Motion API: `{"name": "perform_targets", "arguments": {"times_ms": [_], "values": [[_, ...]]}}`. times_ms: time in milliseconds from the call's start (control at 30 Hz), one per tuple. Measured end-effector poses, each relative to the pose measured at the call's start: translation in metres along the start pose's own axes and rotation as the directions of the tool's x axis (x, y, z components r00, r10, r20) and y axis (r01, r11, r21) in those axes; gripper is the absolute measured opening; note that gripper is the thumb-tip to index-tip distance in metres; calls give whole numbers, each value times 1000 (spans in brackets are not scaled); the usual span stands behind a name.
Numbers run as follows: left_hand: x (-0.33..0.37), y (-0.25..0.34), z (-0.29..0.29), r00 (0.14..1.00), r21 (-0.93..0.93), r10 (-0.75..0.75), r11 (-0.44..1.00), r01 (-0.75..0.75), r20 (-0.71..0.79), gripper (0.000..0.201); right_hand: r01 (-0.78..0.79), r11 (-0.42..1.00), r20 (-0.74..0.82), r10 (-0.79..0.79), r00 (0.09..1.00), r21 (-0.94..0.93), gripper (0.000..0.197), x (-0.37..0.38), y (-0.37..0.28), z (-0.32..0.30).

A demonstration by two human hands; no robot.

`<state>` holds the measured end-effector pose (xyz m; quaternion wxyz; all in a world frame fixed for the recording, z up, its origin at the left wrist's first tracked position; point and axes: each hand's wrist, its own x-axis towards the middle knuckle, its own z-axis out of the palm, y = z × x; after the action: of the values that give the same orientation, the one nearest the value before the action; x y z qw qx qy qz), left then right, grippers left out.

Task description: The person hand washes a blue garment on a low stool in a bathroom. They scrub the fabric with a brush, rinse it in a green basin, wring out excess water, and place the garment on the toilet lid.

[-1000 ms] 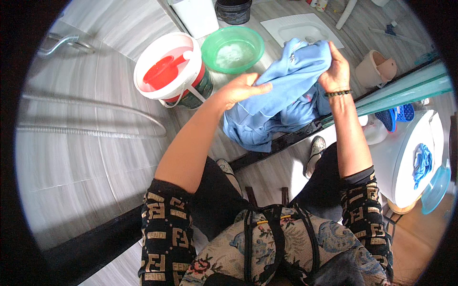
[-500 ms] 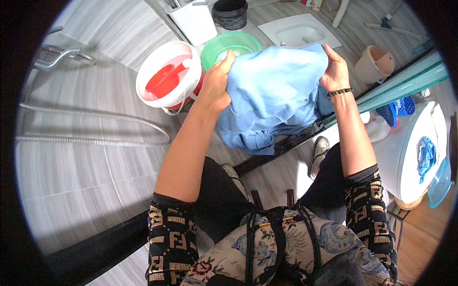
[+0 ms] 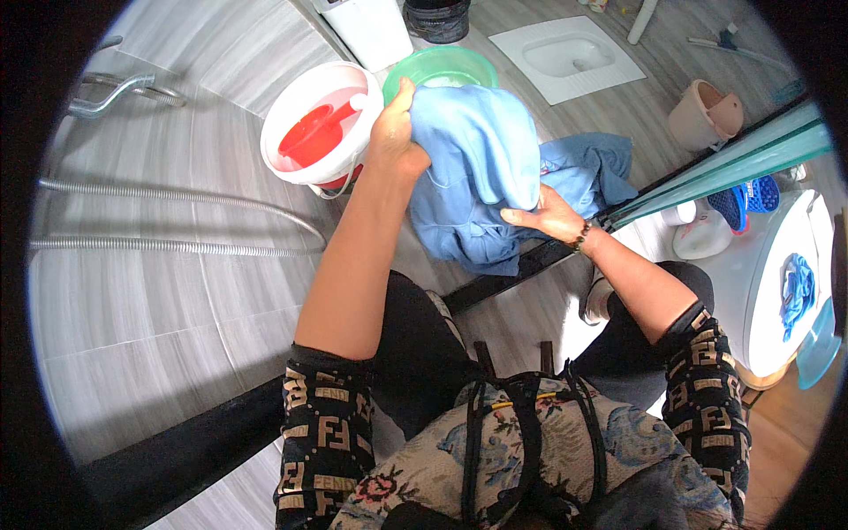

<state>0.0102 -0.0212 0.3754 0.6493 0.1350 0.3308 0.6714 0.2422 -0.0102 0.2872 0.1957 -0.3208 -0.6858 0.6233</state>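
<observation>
A light blue garment [image 3: 473,150], soft and creased, hangs in front of me. My left hand [image 3: 397,137] is closed on its upper left edge, thumb pointing up. Low on the cloth's right side, my right hand [image 3: 552,216] touches the fabric with its thumb stretched out to the left; its fingertips are partly hidden by the folds. More of the blue cloth spreads to the right behind this hand, over the grey floor and close to a black sill [image 3: 530,265].
To the left stand a white bucket [image 3: 274,132] holding a red dipper [image 3: 309,137], and a green basin [image 3: 442,64]. Beyond are a squat toilet [image 3: 565,57] and a beige bucket [image 3: 707,115]. A glass panel edge [image 3: 707,181] and a white appliance [image 3: 768,265] stand right.
My right hand has left the garment's upper right corner and moved down and left. That side of the cloth has dropped and spread to the right. My left hand keeps its grip.
</observation>
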Motion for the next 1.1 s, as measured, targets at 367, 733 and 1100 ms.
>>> {"name": "perform_targets", "arguments": {"times_ms": [367, 733, 1100], "values": [[35, 4, -10, 981, 57, 175, 982, -180, 80, 30, 21, 514, -205, 303, 931, 858, 30, 44, -48, -55], [28, -64, -32, 891, 938, -394, 333, -90, 226, 61, 209, 248, -205, -41, 978, 946, 28, 31, -72, -114], [23, 5, 0, 998, 262, 56, 963, -57, 12, 30, 339, 317, -422, 244, 873, 885, 29, 41, -60, -136]]}}
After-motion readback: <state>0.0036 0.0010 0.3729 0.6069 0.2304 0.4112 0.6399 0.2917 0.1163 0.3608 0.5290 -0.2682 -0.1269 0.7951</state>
